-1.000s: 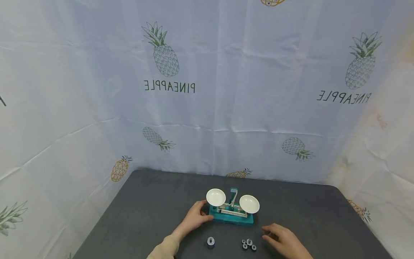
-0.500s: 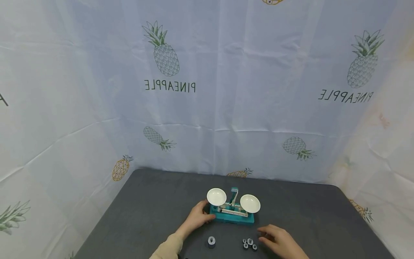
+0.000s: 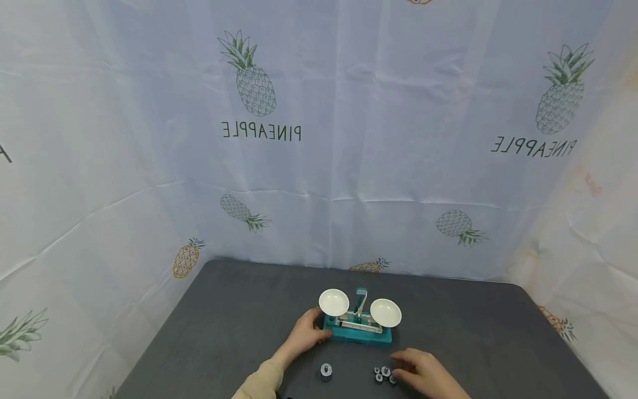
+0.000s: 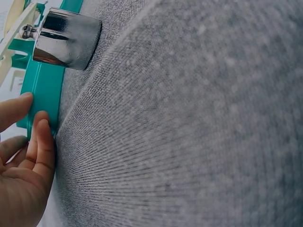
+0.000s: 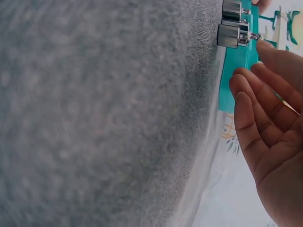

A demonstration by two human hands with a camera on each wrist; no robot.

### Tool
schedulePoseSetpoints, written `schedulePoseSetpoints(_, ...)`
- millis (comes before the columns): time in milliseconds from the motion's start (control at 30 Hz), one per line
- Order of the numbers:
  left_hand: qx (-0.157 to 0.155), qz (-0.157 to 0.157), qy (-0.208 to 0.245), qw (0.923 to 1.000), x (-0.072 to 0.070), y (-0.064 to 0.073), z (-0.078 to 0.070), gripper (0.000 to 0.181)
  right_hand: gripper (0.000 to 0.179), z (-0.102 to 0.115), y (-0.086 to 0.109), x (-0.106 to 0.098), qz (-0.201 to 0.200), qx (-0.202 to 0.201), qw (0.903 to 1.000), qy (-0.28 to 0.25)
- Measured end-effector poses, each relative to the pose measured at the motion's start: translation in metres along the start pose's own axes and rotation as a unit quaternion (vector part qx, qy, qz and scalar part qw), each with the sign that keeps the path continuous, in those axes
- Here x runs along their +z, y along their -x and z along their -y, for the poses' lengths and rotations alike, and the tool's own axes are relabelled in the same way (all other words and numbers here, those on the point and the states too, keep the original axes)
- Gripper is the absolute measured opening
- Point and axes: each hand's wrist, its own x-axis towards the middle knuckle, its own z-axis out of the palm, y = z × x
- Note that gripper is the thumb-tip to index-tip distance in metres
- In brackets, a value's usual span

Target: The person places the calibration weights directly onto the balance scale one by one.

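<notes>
A balance scale (image 3: 359,335) with a teal base and two white pans stands mid-table. My left hand (image 3: 305,333) grips the left end of its base, thumb in front and fingers round the far side. In the left wrist view, that hand (image 4: 23,184) has its fingers at the teal base (image 4: 45,92). My right hand (image 3: 421,370) holds nothing, its fingers loosely bent beside a cluster of small metal weights (image 3: 386,372). From the right wrist, the thumb tip lies right by the knob of a shiny weight (image 5: 229,36).
One larger weight (image 3: 326,372) stands apart, in front of the scale and left of the cluster. The dark grey table (image 3: 249,299) ends at a pale pineapple-printed curtain (image 3: 319,166) behind and on both sides.
My right hand has moved left, up to the small weights, and now overlaps the rightmost one. The left hand stays on the scale's base; the scale and weights have not moved.
</notes>
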Motion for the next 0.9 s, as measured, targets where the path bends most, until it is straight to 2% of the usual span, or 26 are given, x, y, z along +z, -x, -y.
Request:
schedulePoseSetpoints(233,-0.001,0.000,-0.002,1.0000,0.000,0.001,-0.001,0.058,0.040,-0.007,0.000,0.005,0.033,-0.003,0.9983,-0.049)
schedulePoseSetpoints(367,-0.002,0.001,0.001,1.0000,-0.001,0.001,-0.002,0.058,0.035,-0.010,0.001,0.006,0.057,0.016,0.9950,-0.081)
schedulePoseSetpoints(533,0.000,0.004,0.004,1.0000,-0.001,0.001,0.000,0.059,0.026,-0.010,0.001,0.004,0.070,0.015,0.9930,-0.093)
schedulePoseSetpoints(767,0.048,0.001,0.018,0.9987,-0.004,0.004,0.003,0.060,0.024,-0.011,0.001,0.005,0.064,-0.002,0.9936,-0.093)
schedulePoseSetpoints(867,0.031,0.004,0.017,0.9994,-0.003,0.004,0.003,0.057,0.023,-0.011,0.001,0.006,0.067,-0.010,0.9935,-0.092)
schedulePoseSetpoints(900,0.014,0.007,0.020,0.9997,-0.003,0.003,0.003,0.057,0.022,-0.011,0.001,0.006,0.068,-0.013,0.9935,-0.091)
